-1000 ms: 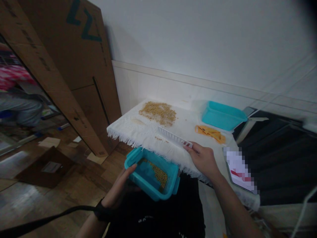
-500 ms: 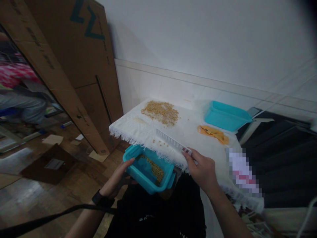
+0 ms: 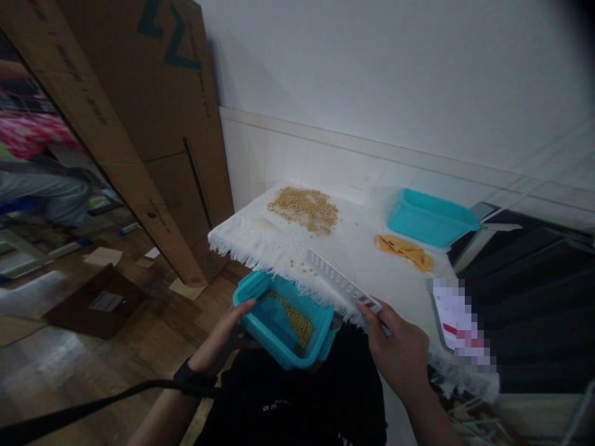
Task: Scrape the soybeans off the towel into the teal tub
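Note:
My left hand (image 3: pixel 222 339) holds a teal plastic box (image 3: pixel 283 319) just below the near edge of a white fringed cloth (image 3: pixel 260 238) that covers a small table. Some yellow beans lie inside the box. My right hand (image 3: pixel 398 353) grips one end of a white comb-like strip (image 3: pixel 341 282), which lies slanted on the cloth near that edge. A few loose beans (image 3: pixel 301 266) sit on the cloth beside the strip's far end. A larger pile of beans (image 3: pixel 305 208) lies at the back of the cloth.
A second teal box (image 3: pixel 430 217) stands at the table's back right, with a yellow wrapper (image 3: pixel 404 249) in front of it. Large cardboard boxes (image 3: pixel 139 118) lean at the left. A flat brown box (image 3: pixel 95 302) lies on the wooden floor. A blurred card (image 3: pixel 458 322) rests at the right.
My right hand has drawn the white strip toward the near edge and to the right. The teal box stays under the edge. A few beans now lie loose near the strip.

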